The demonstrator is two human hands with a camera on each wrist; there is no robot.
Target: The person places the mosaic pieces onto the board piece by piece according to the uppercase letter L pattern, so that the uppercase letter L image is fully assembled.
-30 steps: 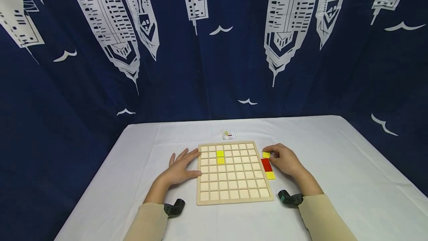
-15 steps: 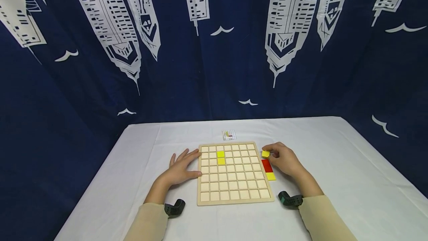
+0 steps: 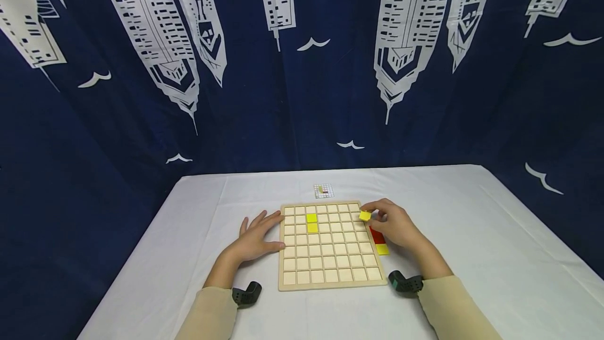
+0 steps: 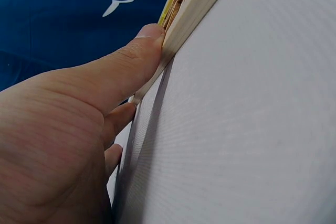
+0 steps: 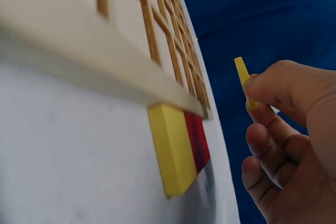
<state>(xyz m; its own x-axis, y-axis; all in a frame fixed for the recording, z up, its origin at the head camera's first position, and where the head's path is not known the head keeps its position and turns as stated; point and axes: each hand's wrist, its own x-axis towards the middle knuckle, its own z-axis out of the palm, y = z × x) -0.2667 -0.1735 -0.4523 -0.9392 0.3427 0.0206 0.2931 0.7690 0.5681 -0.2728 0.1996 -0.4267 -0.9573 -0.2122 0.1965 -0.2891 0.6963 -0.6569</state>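
Note:
A wooden grid board (image 3: 332,286) lies on the white table, with two yellow tiles (image 3: 312,223) in its cells, one below the other. At the board's left edge rests my left hand (image 3: 250,240), fingers spread and thumb touching the rim; the left wrist view shows the thumb (image 4: 126,66) against the wooden edge. My right hand (image 3: 396,224) pinches a yellow tile (image 3: 365,215) over the board's upper right rim. In the right wrist view that tile (image 5: 242,72) is held raised between thumb and finger. Beside the right rim lie red (image 3: 377,235) and yellow (image 3: 382,249) pieces.
A small printed card (image 3: 323,190) with a coloured grid pattern lies just behind the board. Behind the white table (image 3: 226,193) hangs a dark blue cloth (image 3: 283,135) with white building and bird shapes. A black device is strapped at each wrist.
My right hand has lifted the yellow tile from beside the board and moved left, so the tile is over the right rim. The left hand has stayed in place.

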